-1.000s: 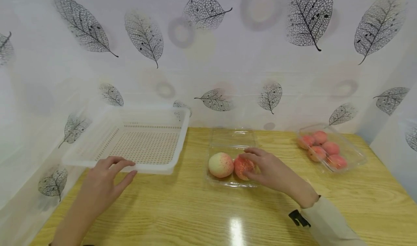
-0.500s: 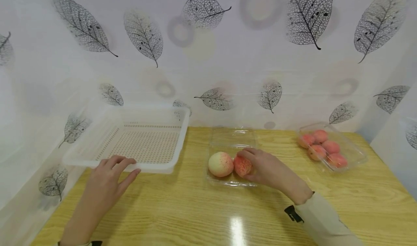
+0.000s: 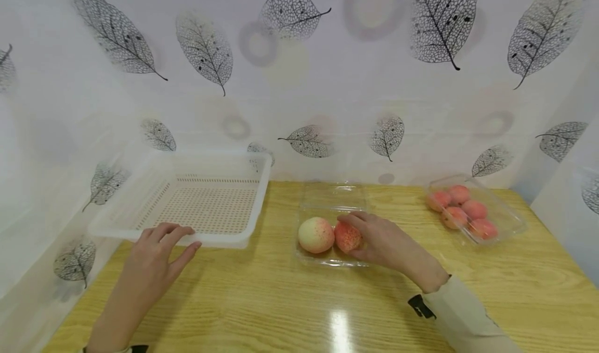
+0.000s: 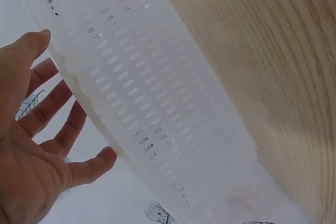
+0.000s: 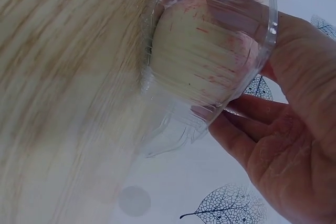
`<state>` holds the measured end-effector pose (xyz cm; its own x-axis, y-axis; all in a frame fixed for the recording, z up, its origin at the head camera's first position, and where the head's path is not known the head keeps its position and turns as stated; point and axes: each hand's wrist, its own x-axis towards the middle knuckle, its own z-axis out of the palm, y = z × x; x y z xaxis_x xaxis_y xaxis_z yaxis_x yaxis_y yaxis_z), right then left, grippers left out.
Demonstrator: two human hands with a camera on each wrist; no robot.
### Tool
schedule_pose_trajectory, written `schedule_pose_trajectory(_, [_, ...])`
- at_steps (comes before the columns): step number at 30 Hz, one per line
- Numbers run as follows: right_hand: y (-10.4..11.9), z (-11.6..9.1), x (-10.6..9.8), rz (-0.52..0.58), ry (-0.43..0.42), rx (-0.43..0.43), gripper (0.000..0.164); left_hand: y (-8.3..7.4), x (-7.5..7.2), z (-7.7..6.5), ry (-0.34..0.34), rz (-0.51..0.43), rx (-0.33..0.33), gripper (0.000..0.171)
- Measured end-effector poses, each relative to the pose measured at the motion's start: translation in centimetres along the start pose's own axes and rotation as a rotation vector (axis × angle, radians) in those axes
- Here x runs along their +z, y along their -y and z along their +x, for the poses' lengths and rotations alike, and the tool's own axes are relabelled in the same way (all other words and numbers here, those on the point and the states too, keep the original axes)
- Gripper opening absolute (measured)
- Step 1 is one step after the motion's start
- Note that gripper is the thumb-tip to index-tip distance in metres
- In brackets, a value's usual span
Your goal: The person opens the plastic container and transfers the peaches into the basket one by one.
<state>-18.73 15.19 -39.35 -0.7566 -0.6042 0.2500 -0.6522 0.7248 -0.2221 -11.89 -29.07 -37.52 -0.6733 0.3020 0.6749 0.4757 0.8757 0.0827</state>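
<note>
The room's backdrop is a pale sheet (image 3: 323, 82) printed with dark, net-veined leaves and blurred rings. Before it extends a glossy, yellowish wood-grained counter (image 3: 262, 306) bearing a bright reflection. At left stands a shallow rectangular basket (image 3: 259, 207) of translucent white plastic, its floor and walls perforated by small slots. At center sits a clear, thin plastic container (image 3: 337, 263) with its lid behind it; a second clear container (image 3: 505, 213) lies tilted to the viewer's eye at far right. The two hands are well apart: the left hand (image 3: 152, 262), fingers relaxed and spread, touches the basket's near rim; the right hand (image 3: 386, 244) curls its fingers around the red peach (image 3: 347, 237). This rounded, speckled fruit is in the central container, just beside the cream peach (image 3: 315, 235), whose right side is flecked red. Smaller, smooth pinkish-red fruits (image 3: 474, 211) cluster in the far-right container.
</note>
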Motion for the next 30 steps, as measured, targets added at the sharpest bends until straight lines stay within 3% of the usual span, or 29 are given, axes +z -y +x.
schedule_pose_trajectory(17, [-0.44,0.1,0.11,0.007,-0.051,-0.018,0.062,0.24,0.26,-0.07,-0.012,-0.019,-0.035,0.074])
schedule_pose_trajectory(24, [-0.8,-0.26,-0.2,0.026,-0.063,-0.009,0.065,0.36,0.37,-0.07,-0.013,-0.037,-0.041,0.063])
schedule_pose_trajectory(30, [-0.9,-0.35,-0.34,0.044,-0.206,-0.109,0.066,0.27,0.18,-0.36,-0.046,0.012,-0.054,0.069])
